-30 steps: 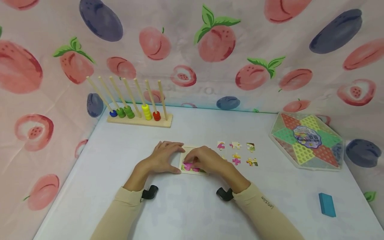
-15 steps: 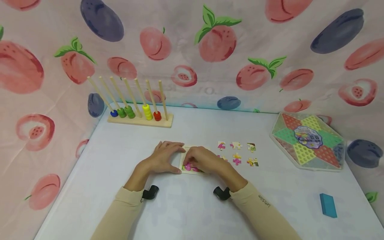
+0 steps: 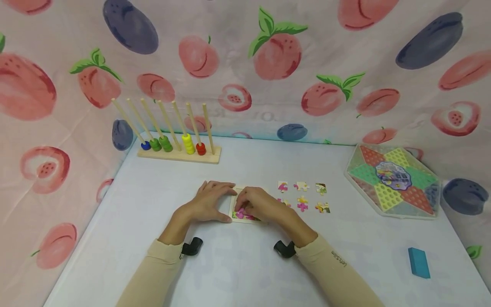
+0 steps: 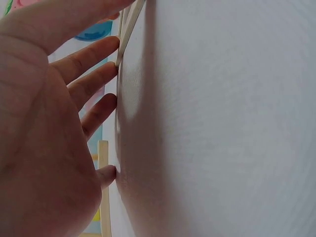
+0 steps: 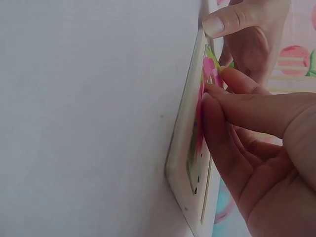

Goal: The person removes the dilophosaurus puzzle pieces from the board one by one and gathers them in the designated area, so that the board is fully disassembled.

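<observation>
A small wooden jigsaw tray (image 5: 178,150) lies on the white table, partly filled with pink and green pieces along its near side. My left hand (image 3: 209,202) rests at the tray's left edge, thumb at the near corner and index fingertip at the far one. Its fingers (image 4: 94,79) reach out fairly straight in the left wrist view. Over the tray, my right hand (image 3: 264,204) pinches a pink puzzle piece (image 3: 240,213) with thumb and fingertips, right down at the picture surface. The right hand covers much of the tray in the head view.
Several loose puzzle pieces (image 3: 302,204) lie in two rows right of the tray. A wooden bead abacus (image 3: 178,156) stands at the back left, a hexagonal Chinese checkers box (image 3: 395,181) at the back right. A blue block (image 3: 419,262) lies at the front right.
My right hand has shifted slightly, its fingertips closer to the filled part, and the pink piece sits lower among its neighbours. The left hand stays at the tray's edge.
</observation>
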The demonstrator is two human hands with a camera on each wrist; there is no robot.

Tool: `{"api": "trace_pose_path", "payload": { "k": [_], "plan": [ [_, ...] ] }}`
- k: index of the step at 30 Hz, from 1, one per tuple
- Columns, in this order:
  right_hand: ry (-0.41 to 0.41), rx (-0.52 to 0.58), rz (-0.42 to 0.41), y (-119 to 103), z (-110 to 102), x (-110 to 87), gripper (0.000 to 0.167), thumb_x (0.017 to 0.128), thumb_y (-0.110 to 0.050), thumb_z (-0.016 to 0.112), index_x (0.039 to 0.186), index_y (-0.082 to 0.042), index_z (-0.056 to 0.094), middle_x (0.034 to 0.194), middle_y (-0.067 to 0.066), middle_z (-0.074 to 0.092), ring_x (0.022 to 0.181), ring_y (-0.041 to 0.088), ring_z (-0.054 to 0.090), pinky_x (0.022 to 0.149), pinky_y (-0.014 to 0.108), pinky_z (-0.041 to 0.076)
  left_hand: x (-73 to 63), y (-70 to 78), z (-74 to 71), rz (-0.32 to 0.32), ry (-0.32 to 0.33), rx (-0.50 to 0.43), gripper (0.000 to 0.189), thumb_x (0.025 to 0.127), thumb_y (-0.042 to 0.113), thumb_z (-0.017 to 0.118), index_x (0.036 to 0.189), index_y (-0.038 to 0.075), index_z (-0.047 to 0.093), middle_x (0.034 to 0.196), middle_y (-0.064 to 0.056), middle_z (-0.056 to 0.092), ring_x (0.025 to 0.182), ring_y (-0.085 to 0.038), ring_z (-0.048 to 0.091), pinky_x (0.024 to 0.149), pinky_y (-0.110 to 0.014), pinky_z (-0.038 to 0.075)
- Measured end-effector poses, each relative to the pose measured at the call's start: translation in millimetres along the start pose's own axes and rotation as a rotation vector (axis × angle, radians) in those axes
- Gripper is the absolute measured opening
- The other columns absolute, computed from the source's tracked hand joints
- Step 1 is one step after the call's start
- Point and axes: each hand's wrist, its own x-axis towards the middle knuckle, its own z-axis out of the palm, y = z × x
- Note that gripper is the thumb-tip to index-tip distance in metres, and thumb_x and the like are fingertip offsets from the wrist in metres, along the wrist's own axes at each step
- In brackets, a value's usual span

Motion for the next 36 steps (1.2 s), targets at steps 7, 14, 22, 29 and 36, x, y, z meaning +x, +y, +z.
{"api": "trace_pose_path", "payload": {
  "k": [7,14,22,29,36],
  "plan": [
    [0.026,0.027,0.008,5,2,-1.7,0.017,0.09,0.001,0.071,0.096,-0.013,0.08,0.105,0.002,0.075,0.098,0.014,0.064,0.09,0.026,0.058,-1.4,0.4,-0.3,0.002,0.005,-0.006,0.071,0.075,0.034,0.091,0.137,0.019,0.06,0.161,-0.001,0.045,0.147,-0.029,0.035,0.124,-0.072,0.006],
    [0.036,0.149,-0.032,6,-3,-9.6,0.014,0.087,-0.003,0.078,0.097,-0.013,0.081,0.105,0.001,0.073,0.094,0.01,0.067,0.083,0.017,0.058,-1.1,0.3,1.6,-0.006,0.003,0.018,0.071,0.075,0.036,0.09,0.137,0.021,0.06,0.161,0.0,0.045,0.148,-0.028,0.035,0.124,-0.072,0.007],
    [0.103,0.271,-0.017,11,-28,-32.6,0.02,0.089,-0.002,0.069,0.101,-0.015,0.079,0.107,0.001,0.076,0.098,0.013,0.067,0.083,0.021,0.058,-0.7,1.2,1.6,-0.018,0.001,0.019,0.072,0.074,0.037,0.091,0.137,0.022,0.06,0.161,0.001,0.045,0.147,-0.028,0.035,0.125,-0.07,0.007],
    [0.206,0.273,0.036,18,-53,-67.6,0.016,0.089,-0.007,0.075,0.103,-0.015,0.078,0.107,0.003,0.076,0.093,0.013,0.068,0.073,0.023,0.061,-0.7,1.5,2.5,-0.027,-0.002,0.02,0.072,0.074,0.036,0.09,0.138,0.022,0.059,0.162,0.002,0.044,0.148,-0.028,0.034,0.126,-0.069,0.006],
    [0.246,0.279,0.119,30,-60,-96.9,0.012,0.086,-0.009,0.08,0.095,-0.015,0.074,0.101,0.006,0.073,0.082,0.011,0.07,0.063,0.029,0.062,-1.1,2.3,1.6,-0.021,0.001,0.022,0.071,0.074,0.035,0.09,0.137,0.021,0.06,0.161,0.001,0.044,0.148,-0.029,0.034,0.126,-0.069,0.006]
  ]
}}
